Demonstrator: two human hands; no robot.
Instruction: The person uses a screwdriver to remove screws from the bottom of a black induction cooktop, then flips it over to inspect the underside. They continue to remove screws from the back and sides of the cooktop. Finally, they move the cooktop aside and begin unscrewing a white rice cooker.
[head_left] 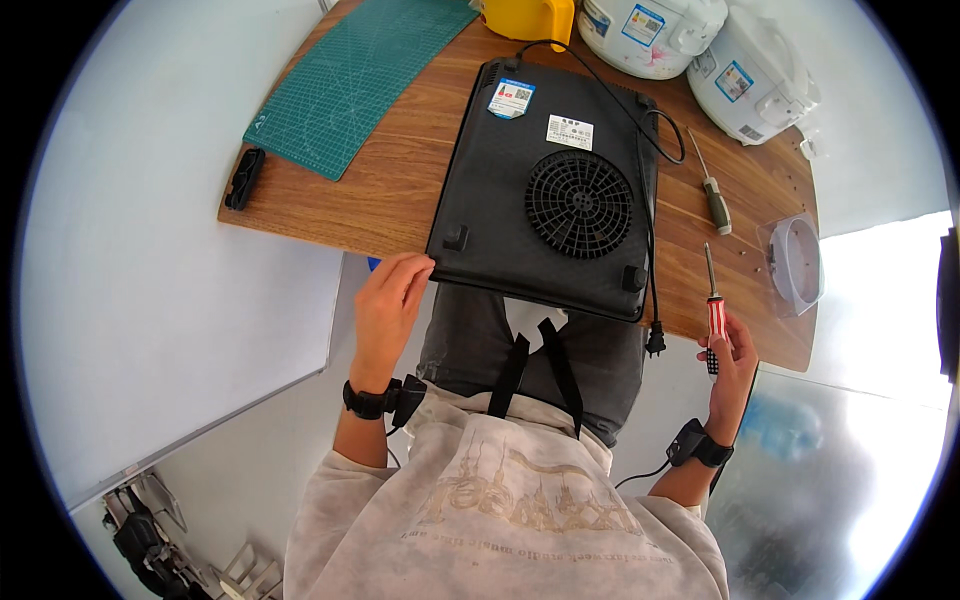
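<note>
Right hand (735,355): red-white screwdriver (716,314) grasped, tip pointed away. Left hand (390,293): near-left corner of black appliance (490,190) touched, grip unclear.

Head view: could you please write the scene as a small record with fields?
left hand: left hand, fingertips at the near left corner of the induction cooker
right hand: right hand, holding the red-and-white screwdriver, tip pointing away from the person
cooker state: underside up, round vent grille showing
second tool: green-handled screwdriver, lying right of the cooker
surface: wooden table
far left: green cutting mat
far right: two white rice cookers
</note>
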